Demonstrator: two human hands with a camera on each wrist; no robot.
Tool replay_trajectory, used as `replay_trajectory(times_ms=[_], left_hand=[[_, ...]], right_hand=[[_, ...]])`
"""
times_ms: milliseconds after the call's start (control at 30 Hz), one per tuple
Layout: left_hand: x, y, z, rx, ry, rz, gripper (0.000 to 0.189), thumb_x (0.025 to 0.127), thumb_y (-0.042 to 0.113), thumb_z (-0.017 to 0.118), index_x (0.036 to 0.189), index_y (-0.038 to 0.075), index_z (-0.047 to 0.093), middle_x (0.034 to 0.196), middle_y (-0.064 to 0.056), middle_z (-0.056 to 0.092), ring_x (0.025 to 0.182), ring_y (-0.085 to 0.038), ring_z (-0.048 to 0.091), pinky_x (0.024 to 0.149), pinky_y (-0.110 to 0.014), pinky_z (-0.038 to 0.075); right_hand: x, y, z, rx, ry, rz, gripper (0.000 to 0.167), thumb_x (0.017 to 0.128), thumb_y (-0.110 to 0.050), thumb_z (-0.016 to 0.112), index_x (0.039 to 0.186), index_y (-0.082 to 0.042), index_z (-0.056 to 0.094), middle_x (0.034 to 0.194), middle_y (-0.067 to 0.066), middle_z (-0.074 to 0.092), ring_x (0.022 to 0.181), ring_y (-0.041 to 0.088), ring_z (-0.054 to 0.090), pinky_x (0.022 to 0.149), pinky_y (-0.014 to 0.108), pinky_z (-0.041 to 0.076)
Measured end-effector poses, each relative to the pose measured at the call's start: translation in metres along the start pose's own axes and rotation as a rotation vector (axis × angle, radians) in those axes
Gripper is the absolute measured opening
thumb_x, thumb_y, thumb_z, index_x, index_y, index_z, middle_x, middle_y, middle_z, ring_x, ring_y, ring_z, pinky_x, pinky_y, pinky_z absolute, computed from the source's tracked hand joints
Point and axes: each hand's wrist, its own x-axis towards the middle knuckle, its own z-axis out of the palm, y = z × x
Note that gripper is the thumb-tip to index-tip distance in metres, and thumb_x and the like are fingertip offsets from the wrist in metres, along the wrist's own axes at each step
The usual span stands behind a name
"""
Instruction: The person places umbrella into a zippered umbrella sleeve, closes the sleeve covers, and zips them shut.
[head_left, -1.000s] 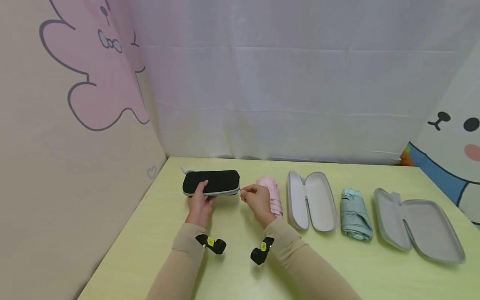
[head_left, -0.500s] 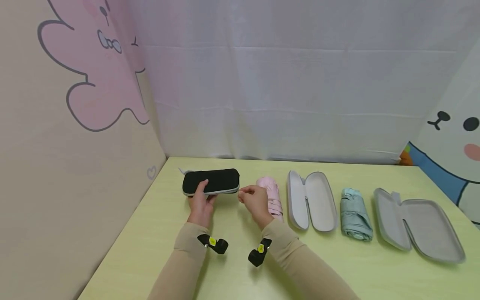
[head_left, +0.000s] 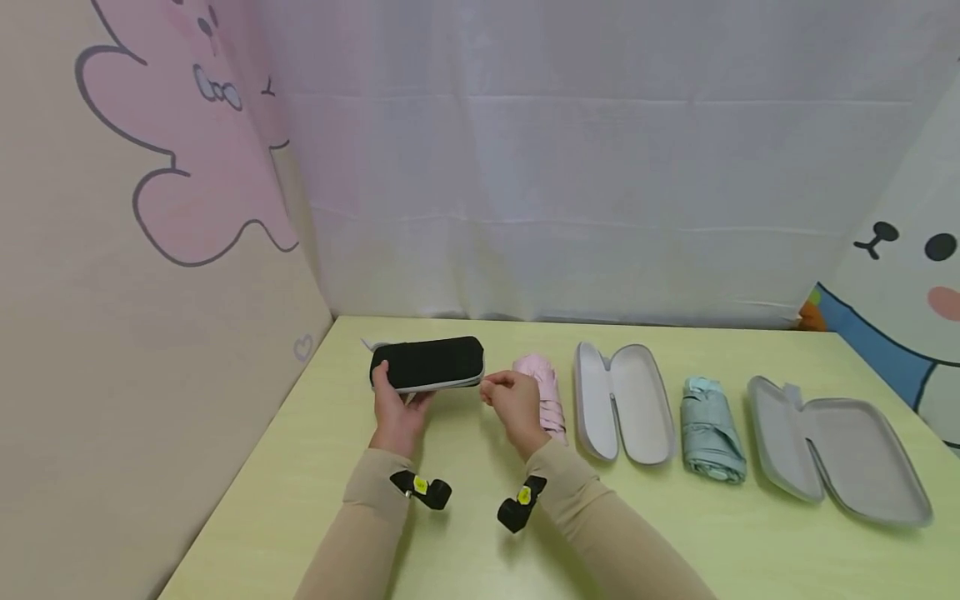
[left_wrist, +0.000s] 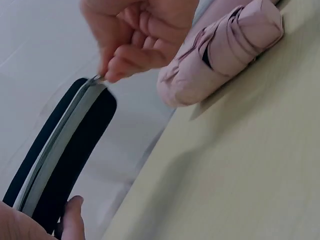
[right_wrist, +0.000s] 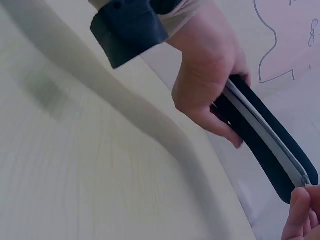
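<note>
The black case is left of the middle in the head view, and I hold it above the bench. My left hand grips its left part, with the thumb on the upper face and fingers below. My right hand pinches at the zipper pull, which shows near the upper left of the left-wrist view. I judge the case to be light, with a rather stiff shell which keeps its form and a cloth-like cover that should not slip much. It is best to hold it across both broad faces, without pressing hard. The pull looks small and maybe slippery, so I think fingertips suit it.
</note>
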Motion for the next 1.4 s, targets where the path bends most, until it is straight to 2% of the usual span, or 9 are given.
replay_trajectory(times_ms=[100,233,333,433,533,767,967,1233,1400], left_hand=[[0.002,0.008,-0.005,0.089,0.003,0.014,0.054,0.088,0.033,0.055,0.136,0.014,0.036,0.111,-0.007,0.040,0.104,-0.025,0.045,0.091,-0.035,0.042],[0.003,0.014,-0.011,0.256,-0.031,0.006,0.056,0.089,0.026,0.058,0.137,0.011,0.036,0.110,-0.008,0.042,0.095,-0.021,0.050,0.086,-0.030,0.046],[0.004,0.015,-0.014,0.313,-0.024,0.025,0.056,0.089,0.023,0.059,0.137,0.005,0.037,0.106,-0.010,0.047,0.085,-0.018,0.057,0.081,-0.030,0.050],[0.005,0.013,-0.016,0.293,0.029,0.071,0.055,0.087,0.022,0.061,0.132,-0.001,0.040,0.098,-0.011,0.054,0.075,-0.016,0.062,0.074,-0.031,0.052],[0.006,0.009,-0.017,0.249,0.085,0.126,0.053,0.085,0.020,0.063,0.128,-0.004,0.043,0.095,-0.012,0.057,0.070,-0.016,0.064,0.071,-0.032,0.053],[0.004,0.002,-0.011,0.224,0.163,0.191,0.051,0.084,0.020,0.066,0.124,-0.004,0.046,0.110,-0.015,0.053,0.071,-0.016,0.062,0.067,-0.032,0.054],[0.000,-0.001,-0.007,0.206,0.172,0.198,0.051,0.083,0.020,0.065,0.124,-0.003,0.046,0.110,-0.016,0.053,0.070,-0.017,0.062,0.066,-0.032,0.054],[-0.001,-0.003,-0.006,0.236,0.176,0.213,0.050,0.084,0.022,0.065,0.123,-0.004,0.047,0.110,-0.016,0.055,0.069,-0.016,0.062,0.066,-0.031,0.054],[-0.003,-0.006,-0.007,0.234,0.184,0.205,0.052,0.085,0.023,0.064,0.125,-0.004,0.046,0.114,-0.016,0.053,0.077,-0.017,0.062,0.069,-0.031,0.053]], right_hand=[[0.003,0.002,-0.005,-0.023,0.015,0.008,0.005,0.080,0.004,0.065,0.080,0.008,0.067,0.063,0.004,0.062,0.056,0.009,0.055,0.057,0.021,0.048],[0.008,0.004,-0.010,-0.012,0.044,0.037,0.005,0.081,0.004,0.064,0.081,0.008,0.067,0.065,0.004,0.062,0.056,0.008,0.055,0.057,0.021,0.048],[0.010,0.003,-0.011,0.006,0.049,0.039,0.006,0.081,0.004,0.064,0.082,0.010,0.067,0.065,0.005,0.062,0.055,0.008,0.055,0.057,0.021,0.048],[0.009,0.002,-0.009,-0.001,0.038,0.019,0.007,0.081,0.003,0.066,0.081,0.010,0.067,0.064,0.005,0.062,0.055,0.008,0.055,0.057,0.021,0.048],[0.006,0.001,-0.007,-0.019,0.035,-0.014,0.007,0.080,0.003,0.067,0.079,0.009,0.067,0.063,0.006,0.063,0.054,0.008,0.056,0.055,0.021,0.048],[0.004,0.001,-0.005,-0.046,0.065,-0.079,0.005,0.079,0.005,0.067,0.078,0.009,0.067,0.064,0.009,0.064,0.052,0.007,0.056,0.054,0.021,0.048],[0.004,-0.001,-0.005,-0.084,0.080,-0.108,0.004,0.079,0.004,0.067,0.076,0.007,0.068,0.062,0.007,0.063,0.052,0.007,0.055,0.054,0.021,0.048],[0.006,0.003,-0.005,-0.119,0.053,-0.151,0.004,0.077,0.005,0.066,0.075,0.008,0.067,0.061,0.007,0.062,0.052,0.009,0.056,0.052,0.022,0.047],[0.008,0.005,-0.006,-0.105,0.040,-0.143,0.004,0.077,0.005,0.067,0.076,0.008,0.067,0.061,0.008,0.062,0.052,0.008,0.055,0.053,0.022,0.048]])
